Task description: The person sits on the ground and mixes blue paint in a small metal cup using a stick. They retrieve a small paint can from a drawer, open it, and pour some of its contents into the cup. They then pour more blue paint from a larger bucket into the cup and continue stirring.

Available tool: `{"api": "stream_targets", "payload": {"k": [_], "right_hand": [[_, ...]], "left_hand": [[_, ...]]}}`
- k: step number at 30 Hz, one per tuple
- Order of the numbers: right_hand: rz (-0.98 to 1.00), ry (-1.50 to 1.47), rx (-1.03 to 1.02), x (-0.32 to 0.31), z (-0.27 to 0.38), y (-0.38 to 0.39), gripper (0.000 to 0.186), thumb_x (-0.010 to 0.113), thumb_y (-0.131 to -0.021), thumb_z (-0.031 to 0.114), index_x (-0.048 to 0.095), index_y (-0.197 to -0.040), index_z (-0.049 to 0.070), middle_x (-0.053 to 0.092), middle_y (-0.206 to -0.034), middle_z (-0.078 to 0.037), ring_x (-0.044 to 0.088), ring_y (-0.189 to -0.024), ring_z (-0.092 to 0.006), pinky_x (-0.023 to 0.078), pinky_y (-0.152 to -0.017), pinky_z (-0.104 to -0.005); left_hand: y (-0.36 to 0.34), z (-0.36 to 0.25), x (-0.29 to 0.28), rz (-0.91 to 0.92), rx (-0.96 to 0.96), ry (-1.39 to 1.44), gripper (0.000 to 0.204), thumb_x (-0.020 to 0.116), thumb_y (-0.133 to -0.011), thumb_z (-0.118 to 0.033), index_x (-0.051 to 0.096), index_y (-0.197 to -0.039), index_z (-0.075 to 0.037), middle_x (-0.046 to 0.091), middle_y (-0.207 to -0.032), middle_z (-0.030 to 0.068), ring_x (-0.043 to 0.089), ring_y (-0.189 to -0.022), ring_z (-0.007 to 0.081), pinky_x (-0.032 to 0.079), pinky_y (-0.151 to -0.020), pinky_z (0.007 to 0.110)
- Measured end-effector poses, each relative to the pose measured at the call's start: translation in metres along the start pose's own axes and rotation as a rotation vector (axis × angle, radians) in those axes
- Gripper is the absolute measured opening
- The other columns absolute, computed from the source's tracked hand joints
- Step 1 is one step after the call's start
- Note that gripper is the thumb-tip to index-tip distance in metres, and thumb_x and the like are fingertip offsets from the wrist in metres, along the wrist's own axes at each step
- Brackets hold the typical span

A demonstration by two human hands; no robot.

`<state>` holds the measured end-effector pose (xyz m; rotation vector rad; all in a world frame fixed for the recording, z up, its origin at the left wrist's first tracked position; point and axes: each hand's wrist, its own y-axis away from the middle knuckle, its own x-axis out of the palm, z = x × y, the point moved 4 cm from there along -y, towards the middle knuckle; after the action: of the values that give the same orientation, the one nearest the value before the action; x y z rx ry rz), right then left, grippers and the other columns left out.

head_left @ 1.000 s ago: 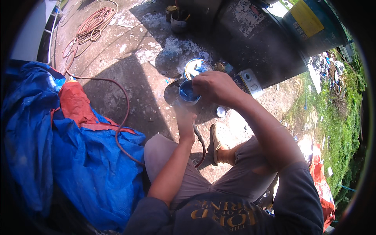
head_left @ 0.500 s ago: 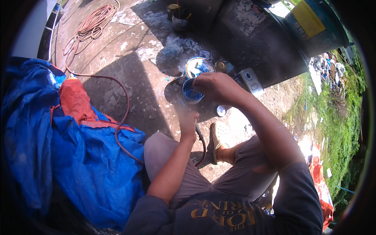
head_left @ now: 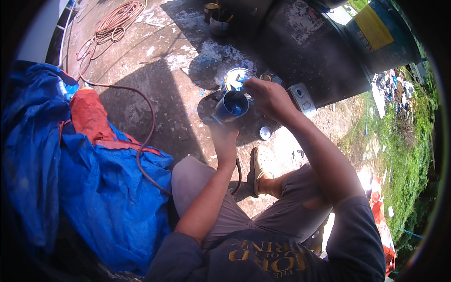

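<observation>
My left hand [head_left: 223, 137], hazy in the picture, is closed around what looks like a spray gun, its body mostly hidden by the fingers. Above that hand sits the gun's cup [head_left: 227, 113], with blue paint inside and its mouth uncovered. A dark hose end [head_left: 238, 175] runs up toward the left wrist. My right hand [head_left: 268, 96] is closed in a pinch at the cup's far right rim. Whatever thin thing it holds over the cup is hard to make out. Just beyond stands an open paint can [head_left: 231, 81] with blue smears.
A red hose [head_left: 151, 115] crosses the ground from a coil [head_left: 117, 21] at far left. Blue tarp [head_left: 112, 197] with an orange-red part [head_left: 89, 115] lies left. Right of the cup are a small round lid [head_left: 265, 133] and a white-topped container [head_left: 302, 98]. A dark panel [head_left: 319, 61] stands behind.
The cup has come up and leaned, so more of its side shows. My left hand has risen with it. My right hand has shifted slightly up and to the right, still by the rim.
</observation>
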<state>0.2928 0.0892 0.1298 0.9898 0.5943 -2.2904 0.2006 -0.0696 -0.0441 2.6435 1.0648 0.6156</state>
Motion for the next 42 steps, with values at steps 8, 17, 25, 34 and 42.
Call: {"api": "stream_targets", "payload": {"k": [8, 17, 25, 34, 42], "right_hand": [[-0.070, -0.546, 0.596, -0.005, -0.035, 0.000, 0.021, 0.061, -0.102, 0.020, 0.066, -0.108, 0.000, 0.069, -0.084, -0.006, 0.063, -0.074, -0.0097, 0.048, -0.068, -0.0261], [-0.133, -0.479, 0.289, -0.036, 0.004, -0.009, 0.019, 0.063, -0.102, 0.016, 0.066, -0.109, -0.002, 0.071, -0.094, -0.006, 0.063, -0.078, -0.0115, 0.051, -0.073, -0.0274], [-0.140, -0.562, 0.243, -0.025, -0.006, -0.014, 0.021, 0.065, -0.101, 0.016, 0.066, -0.111, -0.002, 0.072, -0.095, -0.007, 0.064, -0.079, -0.0121, 0.051, -0.075, -0.0283], [-0.166, -0.498, 0.247, -0.027, -0.012, -0.017, 0.021, 0.065, -0.101, 0.017, 0.067, -0.110, -0.001, 0.072, -0.093, -0.006, 0.065, -0.078, -0.0122, 0.051, -0.074, -0.0278], [-0.199, -0.489, 0.275, -0.034, -0.016, -0.018, 0.019, 0.064, -0.101, 0.017, 0.068, -0.109, 0.000, 0.072, -0.092, -0.006, 0.065, -0.076, -0.0109, 0.051, -0.072, -0.0274]], "left_hand": [[-0.002, -0.008, -0.002, -0.023, -0.183, 0.039, 0.040, 0.073, -0.087, -0.025, 0.051, -0.114, -0.005, 0.059, -0.102, 0.0054, 0.059, -0.090, 0.0153, 0.046, -0.084, 0.034], [-0.007, 0.006, -0.015, -0.003, -0.515, 0.295, 0.024, 0.068, -0.089, -0.035, 0.057, -0.096, -0.015, 0.062, -0.088, 0.0027, 0.062, -0.073, 0.0166, 0.046, -0.064, 0.033], [-0.002, 0.003, -0.014, 0.019, -0.558, 0.301, 0.026, 0.067, -0.088, -0.038, 0.058, -0.095, -0.014, 0.062, -0.086, 0.0037, 0.061, -0.069, 0.0177, 0.046, -0.060, 0.033], [-0.001, 0.003, -0.013, 0.001, -0.558, 0.299, 0.026, 0.067, -0.089, -0.037, 0.058, -0.096, -0.014, 0.062, -0.086, 0.0044, 0.060, -0.068, 0.0178, 0.046, -0.060, 0.033], [-0.002, 0.003, -0.016, -0.002, -0.537, 0.293, 0.025, 0.067, -0.089, -0.035, 0.057, -0.096, -0.013, 0.061, -0.086, 0.0051, 0.060, -0.068, 0.0181, 0.046, -0.060, 0.034]]}}
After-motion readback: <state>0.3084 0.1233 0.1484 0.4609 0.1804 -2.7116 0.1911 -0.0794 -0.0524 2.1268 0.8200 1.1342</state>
